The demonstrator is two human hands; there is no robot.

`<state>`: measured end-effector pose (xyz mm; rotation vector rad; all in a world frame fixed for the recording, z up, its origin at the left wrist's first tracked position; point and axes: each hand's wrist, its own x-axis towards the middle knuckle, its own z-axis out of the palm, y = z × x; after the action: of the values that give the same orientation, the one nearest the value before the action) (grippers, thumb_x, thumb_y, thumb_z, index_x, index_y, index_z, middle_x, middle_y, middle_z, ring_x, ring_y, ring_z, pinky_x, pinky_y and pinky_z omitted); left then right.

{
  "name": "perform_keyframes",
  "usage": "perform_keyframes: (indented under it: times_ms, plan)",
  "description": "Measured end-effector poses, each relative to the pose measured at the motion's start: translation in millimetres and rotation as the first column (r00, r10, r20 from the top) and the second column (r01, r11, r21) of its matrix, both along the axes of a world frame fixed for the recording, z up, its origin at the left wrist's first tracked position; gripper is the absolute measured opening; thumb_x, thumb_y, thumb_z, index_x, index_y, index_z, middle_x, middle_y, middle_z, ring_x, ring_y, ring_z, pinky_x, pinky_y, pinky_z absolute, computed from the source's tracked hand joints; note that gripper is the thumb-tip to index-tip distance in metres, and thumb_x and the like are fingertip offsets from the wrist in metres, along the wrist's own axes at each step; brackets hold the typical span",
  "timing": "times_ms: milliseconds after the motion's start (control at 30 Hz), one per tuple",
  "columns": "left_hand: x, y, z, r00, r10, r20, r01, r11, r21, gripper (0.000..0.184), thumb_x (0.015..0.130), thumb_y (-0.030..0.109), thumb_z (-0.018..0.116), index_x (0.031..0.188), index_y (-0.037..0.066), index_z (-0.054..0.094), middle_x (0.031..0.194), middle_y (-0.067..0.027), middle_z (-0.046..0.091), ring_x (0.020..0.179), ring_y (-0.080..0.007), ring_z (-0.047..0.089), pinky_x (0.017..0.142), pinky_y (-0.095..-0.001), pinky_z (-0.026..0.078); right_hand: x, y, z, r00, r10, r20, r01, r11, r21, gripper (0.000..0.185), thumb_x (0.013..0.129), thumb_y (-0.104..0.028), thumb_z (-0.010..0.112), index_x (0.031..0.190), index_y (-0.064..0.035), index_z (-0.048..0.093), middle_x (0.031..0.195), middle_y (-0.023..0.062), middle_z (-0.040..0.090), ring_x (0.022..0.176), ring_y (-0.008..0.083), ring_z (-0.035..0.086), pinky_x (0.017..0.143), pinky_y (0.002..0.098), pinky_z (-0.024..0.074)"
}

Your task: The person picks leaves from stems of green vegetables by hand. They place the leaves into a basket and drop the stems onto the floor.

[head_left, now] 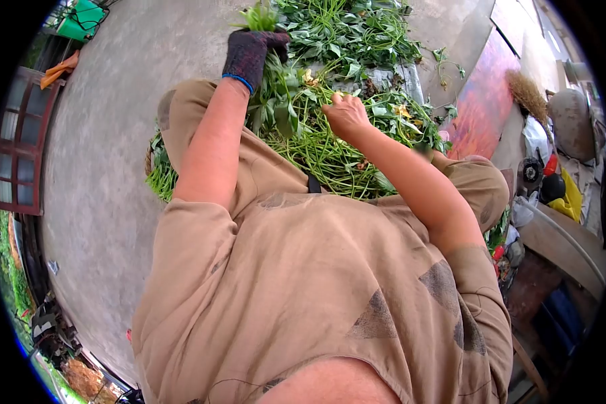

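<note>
My left hand (252, 57), in a dark glove with a blue cuff, is closed around a bunch of leafy green stems (276, 94). Its tips stick out above the fist and more leaves hang below. Bare and with fingers curled, my right hand (345, 114) is over a heap of long green stems (323, 158) between my legs. Whatever lies between those fingers is hidden. Beyond both hands spreads a larger pile of leafy vines (347, 34), with a few yellowed leaves (402, 111) nearer the right hand.
Grey concrete floor (114, 135) extends to the left, up to a red-framed window panel (27, 141). More cut greens (161, 172) lie beside my left leg. On the right are a colourful board (481, 101), a straw broom (526, 97), a yellow bag (569, 195) and assorted clutter.
</note>
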<state>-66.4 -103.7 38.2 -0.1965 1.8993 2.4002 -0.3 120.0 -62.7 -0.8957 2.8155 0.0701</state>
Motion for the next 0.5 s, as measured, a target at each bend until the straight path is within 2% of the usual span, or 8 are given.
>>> perform_keyframes:
  times_ms: [100, 200, 267, 333, 367, 400, 467, 500]
  plan:
    - [-5, 4, -28, 0.859, -0.483, -0.169, 0.412, 0.848, -0.333, 0.009, 0.079, 0.005, 0.066, 0.083, -0.003, 0.068, 0.067, -0.0093, 0.066, 0.059, -0.018, 0.065, 0.056, -0.029, 0.053, -7, 2, -35, 0.992, 0.074, -0.105, -0.066, 0.995, 0.08, 0.021, 0.085, -0.016, 0.056, 0.102, -0.0154, 0.068, 0.11, 0.013, 0.056, 0.104, 0.0317, 0.053, 0.085, 0.0427, 0.0421]
    - [13, 34, -31, 0.749, -0.649, -0.131, 0.519, 0.698, -0.493, 0.012, 0.077, 0.007, 0.065, 0.068, 0.001, 0.069, 0.068, -0.0103, 0.067, 0.059, -0.0199, 0.065, 0.055, -0.0297, 0.052, -11, 12, -40, 0.982, 0.132, -0.133, -0.111, 0.982, 0.151, 0.018, 0.085, -0.018, 0.057, 0.097, -0.0155, 0.069, 0.109, 0.0103, 0.056, 0.105, 0.0296, 0.05, 0.085, 0.0412, 0.0399]
    - [3, 41, -64, 0.264, -0.942, -0.209, -0.04, 0.206, -0.978, 0.016, 0.07, 0.014, 0.068, 0.059, 0.003, 0.067, 0.063, -0.0154, 0.063, 0.057, -0.0277, 0.062, 0.057, -0.0355, 0.051, -12, 21, -33, 0.98, 0.14, -0.138, -0.11, 0.973, 0.202, 0.017, 0.084, -0.018, 0.057, 0.095, -0.0152, 0.069, 0.109, 0.0101, 0.056, 0.105, 0.0295, 0.05, 0.086, 0.0416, 0.0392]
    - [7, 58, -90, 0.217, -0.967, -0.13, 0.108, 0.156, -0.982, 0.014, 0.063, 0.019, 0.071, 0.057, 0.007, 0.066, 0.061, -0.0161, 0.059, 0.058, -0.0334, 0.058, 0.057, -0.0399, 0.048, -13, 35, -29, 0.959, 0.177, -0.22, -0.15, 0.979, 0.137, 0.018, 0.084, -0.017, 0.055, 0.096, -0.0154, 0.068, 0.109, 0.0092, 0.056, 0.103, 0.0283, 0.049, 0.087, 0.0416, 0.0367]
    - [12, 73, -93, 0.401, -0.888, 0.225, 0.289, -0.11, -0.951, 0.009, 0.058, 0.017, 0.073, 0.057, 0.011, 0.066, 0.062, -0.0128, 0.061, 0.059, -0.032, 0.059, 0.055, -0.0396, 0.046, -13, 41, -26, 0.954, 0.191, -0.231, -0.156, 0.974, 0.161, 0.017, 0.084, -0.016, 0.054, 0.096, -0.0139, 0.066, 0.105, 0.0082, 0.058, 0.103, 0.027, 0.049, 0.086, 0.0408, 0.0365]
    - [18, 78, -98, 0.403, -0.868, 0.291, 0.409, -0.113, -0.905, 0.012, 0.052, 0.019, 0.074, 0.055, 0.011, 0.064, 0.062, -0.0126, 0.06, 0.058, -0.0326, 0.057, 0.054, -0.0396, 0.045, -12, 48, -23, 0.949, 0.204, -0.24, -0.162, 0.969, 0.185, 0.017, 0.084, -0.015, 0.054, 0.096, -0.0123, 0.065, 0.102, 0.0072, 0.06, 0.103, 0.0258, 0.049, 0.086, 0.04, 0.0362]
    - [13, 73, -163, -0.111, -0.994, 0.0, 0.123, -0.014, -0.992, 0.018, 0.049, 0.019, 0.074, 0.054, 0.007, 0.063, 0.06, -0.016, 0.058, 0.054, -0.0341, 0.055, 0.052, -0.0403, 0.044, -7, 64, -3, 0.964, 0.193, -0.181, -0.155, 0.966, 0.206, 0.015, 0.083, -0.015, 0.055, 0.096, -0.011, 0.062, 0.094, 0.0052, 0.062, 0.102, 0.0239, 0.05, 0.086, 0.0397, 0.0359]
    - [17, 73, -187, -0.055, -0.996, 0.069, 0.254, -0.081, -0.964, 0.019, 0.049, 0.019, 0.074, 0.054, 0.005, 0.062, 0.059, -0.0163, 0.057, 0.053, -0.0339, 0.054, 0.051, -0.04, 0.044, -4, 72, 4, 0.971, 0.186, -0.153, -0.151, 0.965, 0.212, 0.015, 0.083, -0.014, 0.055, 0.096, -0.0103, 0.061, 0.089, 0.0043, 0.062, 0.101, 0.023, 0.05, 0.086, 0.0396, 0.0357]
